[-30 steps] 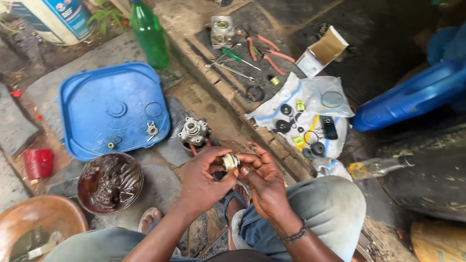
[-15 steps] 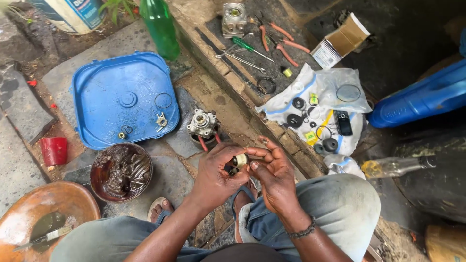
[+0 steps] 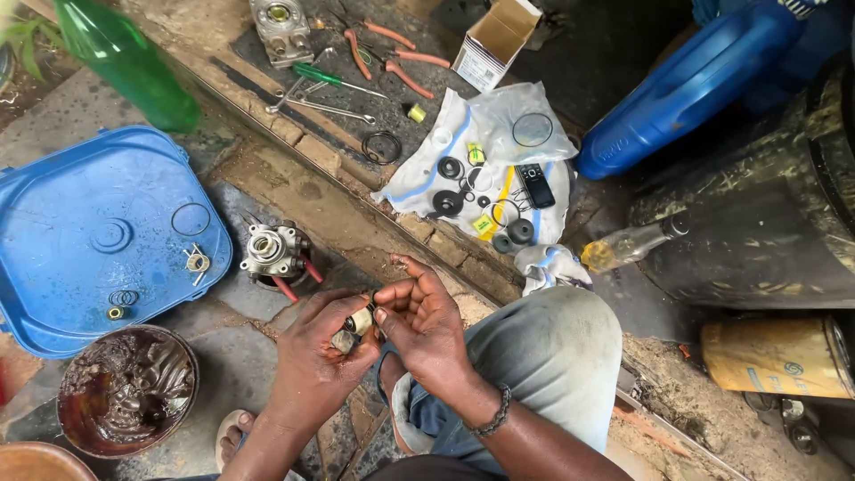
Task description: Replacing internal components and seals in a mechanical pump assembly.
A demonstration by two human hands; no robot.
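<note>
Hands haven't shifted: left hand [image 3: 321, 352] still grips the small cylinder [image 3: 358, 322]; right hand [image 3: 423, 316] pinches it at 3 o'clock.

Two hands: left hand [image 3: 316, 361], right hand [image 3: 427, 321]. One green bottle [image 3: 125, 58], one blue lid [image 3: 89, 236], one blue jerrycan [image 3: 695, 80], one cardboard box [image 3: 494, 40], one grease bowl [image 3: 125, 387].

soft, even daylight fills the scene, with no hard shadows; only faint shade gathers under the hands and knee. the white plastic sheet [image 3: 485, 169] is the brightest patch, while the upper right corner falls dark. the grease bowl [image 3: 127, 388] glistens. focus is sharp at centre, and straight lines bend slightly toward the edges
</note>
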